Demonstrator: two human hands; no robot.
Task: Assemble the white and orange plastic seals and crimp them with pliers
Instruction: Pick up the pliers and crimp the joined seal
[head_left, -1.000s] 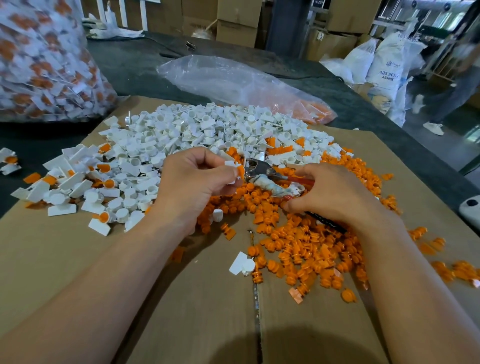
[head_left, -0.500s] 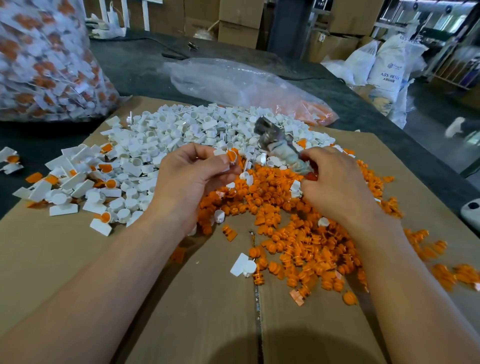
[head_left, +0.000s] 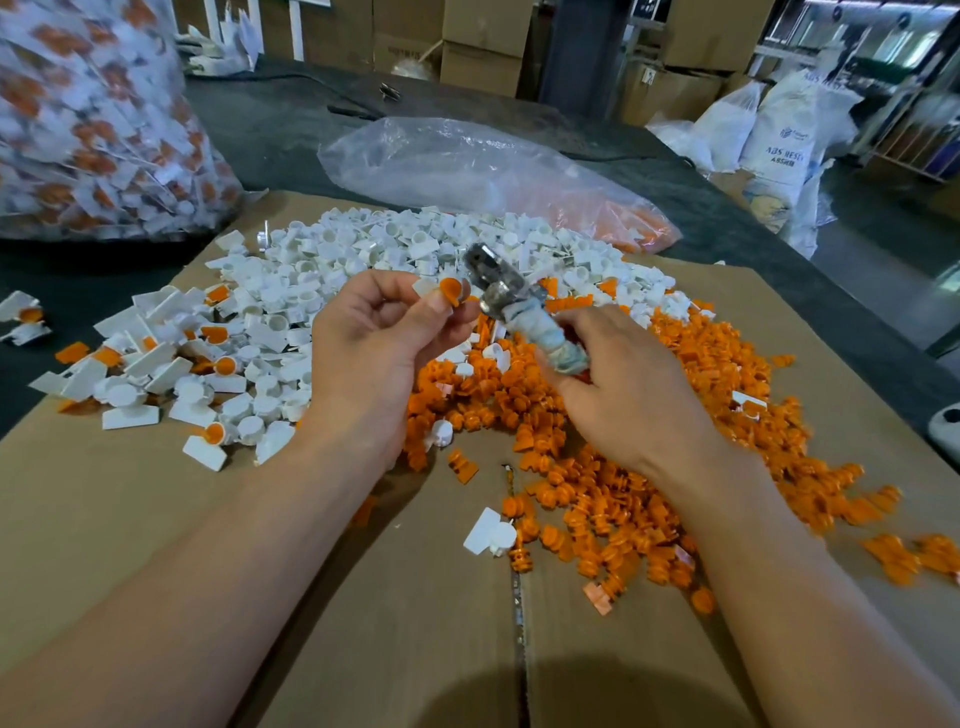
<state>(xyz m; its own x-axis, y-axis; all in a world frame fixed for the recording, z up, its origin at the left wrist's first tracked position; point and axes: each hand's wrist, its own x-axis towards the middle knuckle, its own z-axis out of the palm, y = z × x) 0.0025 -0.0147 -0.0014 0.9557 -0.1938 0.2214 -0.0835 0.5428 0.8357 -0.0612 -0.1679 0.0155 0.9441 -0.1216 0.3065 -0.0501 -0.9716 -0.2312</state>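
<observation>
My left hand (head_left: 382, 338) pinches a white and orange seal (head_left: 447, 292) between thumb and fingers, raised above the piles. My right hand (head_left: 618, 387) grips the tape-wrapped handles of the pliers (head_left: 506, 293), whose metal jaws point up and left, close beside the seal. A heap of white seal bodies (head_left: 363, 260) covers the far part of the cardboard sheet (head_left: 395, 597). A heap of orange inserts (head_left: 613, 467) lies under and around my right hand. Whether the jaws touch the seal is unclear.
Finished seals (head_left: 156, 358) lie spread at the left of the cardboard. A full clear bag of seals (head_left: 93, 119) stands at the far left, and a nearly flat plastic bag (head_left: 483, 176) lies behind the white heap. Boxes and sacks (head_left: 779, 135) stand beyond the dark table.
My right hand has swung the pliers up from lying flat so the jaws point upward. My left hand has lifted the seal up beside the jaws.
</observation>
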